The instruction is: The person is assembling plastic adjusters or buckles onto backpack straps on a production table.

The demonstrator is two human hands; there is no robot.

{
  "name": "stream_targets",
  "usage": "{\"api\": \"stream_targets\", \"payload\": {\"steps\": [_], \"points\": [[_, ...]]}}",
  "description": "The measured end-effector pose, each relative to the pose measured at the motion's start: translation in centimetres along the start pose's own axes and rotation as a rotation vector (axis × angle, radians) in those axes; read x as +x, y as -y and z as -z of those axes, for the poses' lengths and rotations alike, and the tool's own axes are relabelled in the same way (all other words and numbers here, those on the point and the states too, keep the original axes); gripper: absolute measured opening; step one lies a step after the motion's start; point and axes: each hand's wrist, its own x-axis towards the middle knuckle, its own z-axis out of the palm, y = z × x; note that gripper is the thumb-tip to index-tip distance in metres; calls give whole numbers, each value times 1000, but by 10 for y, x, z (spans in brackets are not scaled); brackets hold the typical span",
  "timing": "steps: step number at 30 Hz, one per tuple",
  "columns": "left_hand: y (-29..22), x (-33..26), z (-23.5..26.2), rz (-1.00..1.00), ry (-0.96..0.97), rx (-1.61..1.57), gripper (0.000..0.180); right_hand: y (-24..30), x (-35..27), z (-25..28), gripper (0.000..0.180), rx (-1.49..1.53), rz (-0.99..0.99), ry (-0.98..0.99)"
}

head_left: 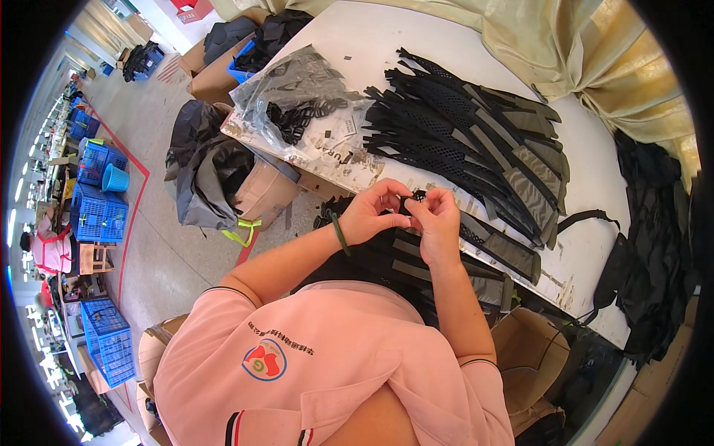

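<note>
Close together at the table's near edge, my two hands pinch a small black plastic buckle (419, 195) and a bit of black webbing. My left hand (366, 213) closes on the webbing from one side, its fingers curled. Thumb and fingers of my right hand (439, 223) press on the buckle. How the webbing runs through it is too small to make out. Black and grey padded straps (487, 283) lie across my lap, below the hands. Just beyond them on the table is a large pile of similar mesh-backed straps (461, 141).
A clear plastic bag (286, 85) of black buckles lies on the white table (372, 30). Left of it stand a carton draped in black plastic (208, 163) and blue crates (100, 212). An open carton (528, 357) is at my right; black fabric (654, 245) hangs farther right.
</note>
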Motion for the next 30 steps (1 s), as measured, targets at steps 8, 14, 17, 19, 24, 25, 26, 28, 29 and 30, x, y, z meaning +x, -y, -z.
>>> {"api": "stream_targets", "payload": {"steps": [8, 14, 17, 19, 24, 25, 26, 28, 29, 30], "points": [[-2, 2, 5, -86, 43, 182, 26, 11, 16, 19, 18, -440, 37, 260], [-6, -1, 4, -144, 64, 426, 22, 20, 13, 17, 12, -549, 26, 302], [-2, -2, 6, -204, 109, 484, 21, 14, 14, 23, 10, -630, 117, 342], [-4, -6, 2, 92, 122, 188, 19, 17, 15, 23, 10, -662, 176, 305], [-20, -29, 0, 308, 37, -194, 16, 34, 17, 22, 11, -632, -39, 459], [-22, -38, 3, 392, -37, -393, 15, 35, 29, 33, 12, -814, 244, 372], [-22, -46, 10, 392, -36, -392, 15, 37, 44, 45, 13, -985, 528, 274], [-16, -66, 31, 515, -275, -313, 16, 59, 71, 72, 16, -1391, 911, -112], [-12, -74, 41, 515, -274, -312, 16, 67, 82, 86, 20, -1532, 933, -253], [-6, -81, 52, 524, -286, 33, 20, 67, 88, 97, 24, -1678, 895, -362]]}}
